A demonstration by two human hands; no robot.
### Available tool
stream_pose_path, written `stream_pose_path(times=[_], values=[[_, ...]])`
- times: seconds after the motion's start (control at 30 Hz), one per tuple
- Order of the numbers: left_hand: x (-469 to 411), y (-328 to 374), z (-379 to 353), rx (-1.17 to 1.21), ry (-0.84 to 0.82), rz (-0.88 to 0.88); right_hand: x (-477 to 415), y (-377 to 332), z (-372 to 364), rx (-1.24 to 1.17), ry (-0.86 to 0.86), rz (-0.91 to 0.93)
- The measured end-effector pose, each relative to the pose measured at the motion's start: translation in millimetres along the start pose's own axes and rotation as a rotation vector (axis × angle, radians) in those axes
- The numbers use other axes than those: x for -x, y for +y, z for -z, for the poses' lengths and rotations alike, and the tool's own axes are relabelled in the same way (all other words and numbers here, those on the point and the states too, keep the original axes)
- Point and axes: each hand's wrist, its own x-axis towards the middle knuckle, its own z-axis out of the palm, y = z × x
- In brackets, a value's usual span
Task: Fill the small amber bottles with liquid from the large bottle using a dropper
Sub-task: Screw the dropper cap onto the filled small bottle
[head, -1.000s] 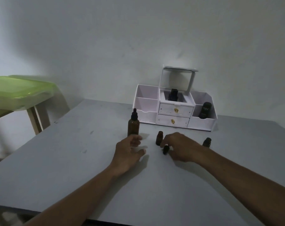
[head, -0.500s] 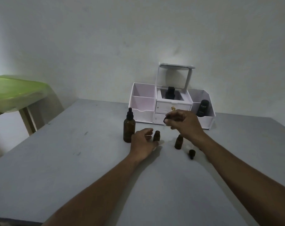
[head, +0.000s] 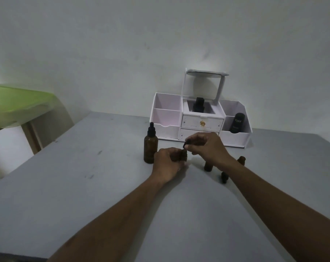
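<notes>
Bottle in hand is a small amber bottle (head: 183, 155), dark brown glass, at the middle of the grey surface (head: 84, 186). The left grip (head: 168, 164) is curled round its body. The right grip (head: 207, 148) pinches a black cap (head: 185, 145) just above its neck; contact cannot be told. The large amber bottle (head: 151, 148), upright with its black dropper top fitted, stands just left of the left grip, while a second small bottle (head: 208, 166) and a third small bottle (head: 241, 159) stand to the right near a loose cap (head: 224, 176).
</notes>
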Motion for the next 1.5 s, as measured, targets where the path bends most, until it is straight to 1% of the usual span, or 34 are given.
stream_pose_path(times=[0.1, 0.2, 0.33, 0.5, 0.6, 0.73, 0.83, 0.93, 1.1, 1.27, 1.4, 1.5], values=[[0.8, 0.3, 0.4, -0.005, -0.001, -0.003, 4.1, 2.4, -8.0, 0.125, -0.008, 0.022], [1.9, 1.0, 1.2, -0.003, 0.007, -0.009, 3.9, 0.8, -12.2, 0.15, 0.054, 0.013], [2.1, 2.3, 2.0, -0.01, 0.008, -0.009, 2.8, -4.4, -13.1, 0.206, 0.077, 0.016], [2.7, 4.5, 2.0, 0.001, -0.01, 0.01, 4.8, -8.2, -16.6, 0.202, 0.04, 0.085], [2.8, 4.3, 2.0, 0.001, -0.009, 0.011, 4.9, -6.7, -21.8, 0.239, 0.054, 0.077], [3.1, 2.4, 3.3, -0.03, 0.001, -0.017, 5.8, -4.1, -21.7, 0.216, 0.085, 0.041], [2.8, 1.7, 3.8, -0.031, -0.01, -0.012, 7.8, -7.4, -15.9, 0.188, 0.051, 0.049], [1.8, 2.1, 3.6, -0.041, -0.024, -0.004, 5.9, -9.1, -11.2, 0.22, 0.01, 0.061], [1.0, 0.4, 4.8, -0.067, 0.002, -0.032, 2.0, -11.6, -11.0, 0.243, 0.023, 0.056], [0.3, -2.5, 4.2, -0.032, -0.017, -0.052, -1.9, -12.3, -11.9, 0.297, -0.053, 0.076], [-1.7, -5.9, 4.5, -0.044, -0.005, -0.058, -3.2, -10.9, -14.0, 0.274, 0.003, 0.045], [-1.7, -7.1, 4.6, -0.019, 0.003, -0.054, -1.6, -12.0, -13.5, 0.273, -0.008, 0.063]])
